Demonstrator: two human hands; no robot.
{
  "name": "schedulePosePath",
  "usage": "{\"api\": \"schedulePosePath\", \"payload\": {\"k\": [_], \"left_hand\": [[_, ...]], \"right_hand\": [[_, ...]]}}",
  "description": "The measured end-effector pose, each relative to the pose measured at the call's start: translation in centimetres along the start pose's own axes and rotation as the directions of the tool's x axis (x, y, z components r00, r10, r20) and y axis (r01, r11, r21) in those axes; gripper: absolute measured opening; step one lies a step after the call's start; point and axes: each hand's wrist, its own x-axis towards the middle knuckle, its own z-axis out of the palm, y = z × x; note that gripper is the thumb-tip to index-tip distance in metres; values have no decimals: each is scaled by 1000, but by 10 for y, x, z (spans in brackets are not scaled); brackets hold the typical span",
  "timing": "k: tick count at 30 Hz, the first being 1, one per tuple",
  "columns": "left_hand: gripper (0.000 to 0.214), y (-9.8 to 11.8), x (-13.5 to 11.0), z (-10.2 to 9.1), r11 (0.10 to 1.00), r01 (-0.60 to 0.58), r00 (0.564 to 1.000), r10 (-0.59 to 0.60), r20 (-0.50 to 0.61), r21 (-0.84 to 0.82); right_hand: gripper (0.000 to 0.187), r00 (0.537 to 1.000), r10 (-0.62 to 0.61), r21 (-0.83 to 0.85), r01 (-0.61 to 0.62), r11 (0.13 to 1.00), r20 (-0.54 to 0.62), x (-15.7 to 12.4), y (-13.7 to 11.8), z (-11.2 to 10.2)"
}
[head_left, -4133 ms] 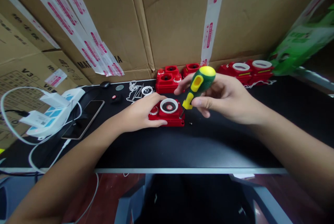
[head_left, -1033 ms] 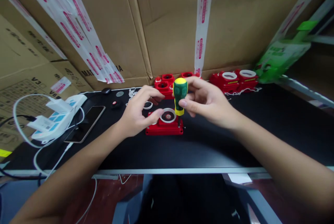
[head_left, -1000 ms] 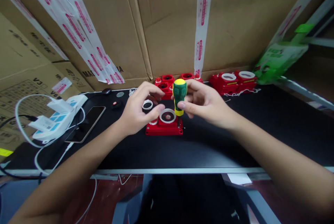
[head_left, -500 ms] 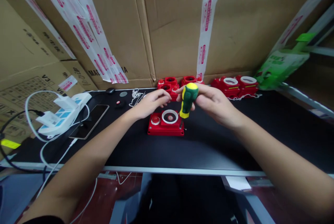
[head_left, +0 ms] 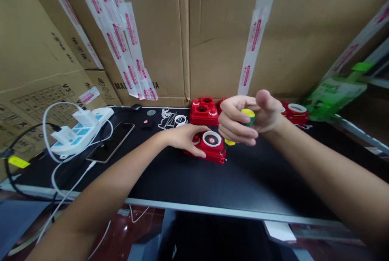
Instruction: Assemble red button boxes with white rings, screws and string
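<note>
My left hand point(head_left: 186, 137) grips the left end of a red box point(head_left: 214, 156) with a white ring and a dark round centre on top; it hides part of a round red button. My right hand point(head_left: 240, 119) has its fingers curled round a green and yellow screwdriver point(head_left: 248, 113), the thumb raised. The screwdriver leans, its shaft reaching down to the box's front right corner, where a small screw sticks out. Most of the handle is hidden behind my fingers, and I cannot make out the exact tip contact.
Behind stand more red boxes point(head_left: 204, 118) against a cardboard wall point(head_left: 219, 50). At left lie a phone point(head_left: 111, 143), a white power strip point(head_left: 63, 147) with cables, and a white ring point(head_left: 180, 120) beside white cords. A green pouch point(head_left: 331, 95) stands at the far right.
My left hand has come down from above the box onto its left end. My right fingers now curl further round the screwdriver handle, which leans more. The view has shifted slightly.
</note>
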Motion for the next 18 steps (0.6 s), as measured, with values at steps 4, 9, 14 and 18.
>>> {"api": "schedulePosePath", "payload": {"k": [4,9,14,18], "left_hand": [[77,-6,1,-5,998,15,1000,-15,11,-53],[76,-17,3,-7,993,24,1000,-23,9,-113],[69,-18,7,3,996,53,991,-61,-115,-70],[70,-10,11,15,984,178,942,-167,-291,14]], "right_hand": [[54,984,-51,77,38,996,173,11,10,-11],[50,996,-53,100,45,994,78,16,15,-12],[59,960,42,-55,-59,997,-278,11,8,0],[60,745,-89,-237,-94,967,-661,15,12,-2]]}}
